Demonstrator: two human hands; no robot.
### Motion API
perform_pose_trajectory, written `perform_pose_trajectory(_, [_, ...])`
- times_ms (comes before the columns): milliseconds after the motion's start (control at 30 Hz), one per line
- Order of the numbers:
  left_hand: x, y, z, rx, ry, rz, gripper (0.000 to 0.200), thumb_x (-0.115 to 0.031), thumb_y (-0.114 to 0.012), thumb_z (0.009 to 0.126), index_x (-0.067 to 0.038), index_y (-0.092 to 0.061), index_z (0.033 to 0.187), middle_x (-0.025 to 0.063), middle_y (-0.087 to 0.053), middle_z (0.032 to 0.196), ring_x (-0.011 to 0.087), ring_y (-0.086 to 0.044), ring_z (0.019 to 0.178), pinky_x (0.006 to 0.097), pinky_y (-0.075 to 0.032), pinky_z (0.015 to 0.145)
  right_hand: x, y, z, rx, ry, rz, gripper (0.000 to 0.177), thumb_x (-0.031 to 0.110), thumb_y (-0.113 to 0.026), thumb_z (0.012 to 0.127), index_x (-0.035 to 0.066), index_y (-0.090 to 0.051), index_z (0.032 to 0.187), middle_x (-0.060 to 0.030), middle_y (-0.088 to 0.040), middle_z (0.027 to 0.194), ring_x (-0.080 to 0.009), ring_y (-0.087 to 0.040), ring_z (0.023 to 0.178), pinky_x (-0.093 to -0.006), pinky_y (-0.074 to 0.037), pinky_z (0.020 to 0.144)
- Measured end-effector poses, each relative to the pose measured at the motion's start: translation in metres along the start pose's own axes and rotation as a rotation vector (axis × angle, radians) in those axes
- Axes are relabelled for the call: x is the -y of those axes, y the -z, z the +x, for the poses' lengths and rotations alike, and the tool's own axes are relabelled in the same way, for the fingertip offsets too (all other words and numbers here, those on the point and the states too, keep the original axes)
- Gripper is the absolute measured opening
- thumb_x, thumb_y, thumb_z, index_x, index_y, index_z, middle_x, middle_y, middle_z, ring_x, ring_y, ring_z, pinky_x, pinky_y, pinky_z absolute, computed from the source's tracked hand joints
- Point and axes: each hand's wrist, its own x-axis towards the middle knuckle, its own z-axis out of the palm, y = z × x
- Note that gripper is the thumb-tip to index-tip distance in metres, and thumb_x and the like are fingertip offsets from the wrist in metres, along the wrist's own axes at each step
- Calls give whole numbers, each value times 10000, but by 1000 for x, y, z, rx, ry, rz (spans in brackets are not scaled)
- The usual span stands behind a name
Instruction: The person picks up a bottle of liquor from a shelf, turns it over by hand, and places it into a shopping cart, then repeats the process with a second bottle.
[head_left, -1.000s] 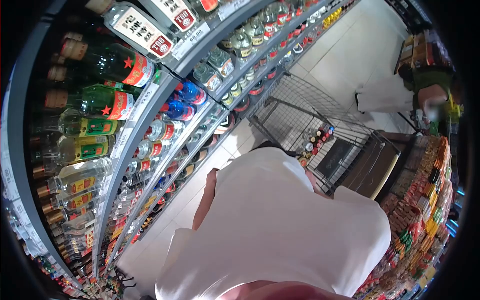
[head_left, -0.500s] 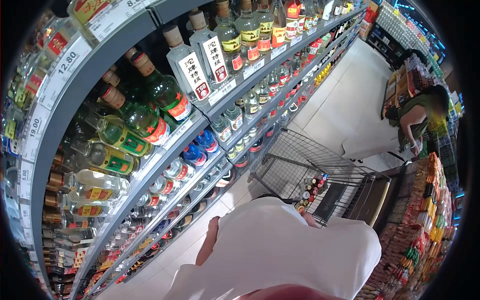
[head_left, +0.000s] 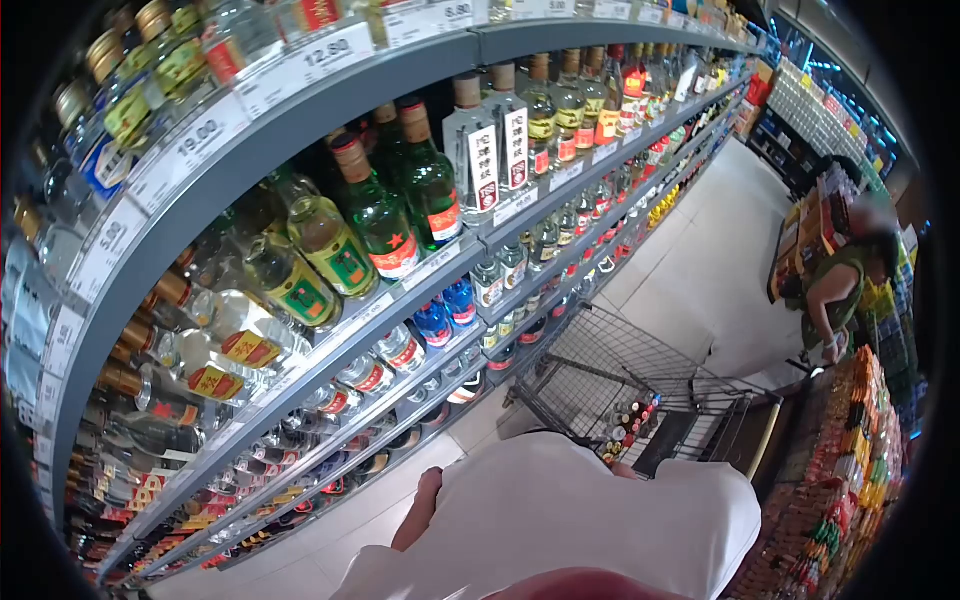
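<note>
My left hand (head_left: 429, 484) hangs beside my white shirt (head_left: 570, 510), below the lowest shelf and over the floor; its fingers do not show clearly. Only a small part of my right hand (head_left: 622, 470) appears past the shirt, close to the metal shopping cart (head_left: 700, 385), its fingers hidden. Whether it touches the cart cannot be made out. A cluster of small bottles with coloured caps (head_left: 630, 420) sits in the cart. Green glass bottles with red labels (head_left: 388, 225) stand on the shelf to the left, beside clear bottles with white labels (head_left: 480, 150).
Long grey shelving (head_left: 365, 325) with price tags and rows of bottles runs along the left. A person in a green top (head_left: 838, 285) stands at the right, beyond the cart. Packaged goods (head_left: 845, 450) fill the right side. Pale tiled floor (head_left: 665, 250) stretches up the aisle.
The view has shifted, so the shelves, bottles and cart appear further right and slightly lower. The person in green is more upright. My hands keep about the same place beside my shirt.
</note>
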Motion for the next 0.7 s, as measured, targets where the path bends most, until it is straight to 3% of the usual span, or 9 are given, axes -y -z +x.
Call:
perform_pose_trajectory(33, [2, -1, 0, 15, 58, -28, 364, -292, -521, 947, -110, -708, 1200, 192, -666, 1263, 370, -634, 1180, 452, -503, 995, -50, 56, 19, -12, 11, -12, 416, 355, -549, 913, 101, -653, 1225, -191, -686, 1215, -372, -654, 1144, -509, -519, 963])
perform_pose_trajectory(67, [6, -2, -1, 15, 77, -37, 391, -340, -547, 934, -121, -706, 1217, 176, -672, 1264, 358, -637, 1184, 456, -507, 991, -31, 59, 36, 155, -163, 86, 402, 347, -550, 912, 98, -665, 1207, -195, -691, 1200, -371, -660, 1134, -509, -523, 957])
perform_pose_trajectory(100, [8, 2, -3, 9, 73, -46, 391, -340, -547, 934, -121, -706, 1217, 176, -672, 1264, 358, -637, 1184, 456, -507, 991, 77, 153, -26, 323, -340, 187, 390, 338, -550, 911, 95, -676, 1189, -199, -696, 1185, -370, -666, 1123, -509, -527, 951])
perform_pose_trajectory(367, [1, 55, -47, 56, 55, -57, 461, -437, -575, 899, -126, -707, 1212, 175, -674, 1260, 367, -632, 1188, 456, -512, 986, 108, 193, -1, 262, -324, 89, 380, 326, -563, 914, 91, -680, 1189, -188, -714, 1128, -356, -691, 1071, -495, -553, 901])
perform_pose_trajectory(567, [50, 15, -1, 34, 80, -79, 432, -395, -579, 905, -135, -698, 1229, 160, -645, 1317, 361, -611, 1223, 456, -508, 1001, 163, 260, 32, 172, -252, 33, 395, 353, -570, 914, 85, -680, 1183, -193, -714, 1121, -360, -690, 1066, -496, -552, 896])
perform_pose_trajectory(633, [76, 23, -20, 46, 67, -63, 423, -384, -575, 911, -144, -695, 1238, 156, -644, 1320, 362, -608, 1229, 452, -503, 1010, 185, 280, 50, 140, -221, 16, 401, 362, -572, 914, 83, -680, 1181, -195, -714, 1118, -362, -690, 1064, -496, -552, 894])
perform_pose_trajectory(700, [71, 12, -28, -276, -142, 385, 422, -380, -573, 913, -146, -694, 1242, 165, -652, 1302, 363, -612, 1221, 452, -500, 1013, 203, 298, 67, 109, -194, 1, 407, 371, -574, 914, 81, -680, 1179, -197, -714, 1116, -363, -690, 1062, -496, -552, 892])
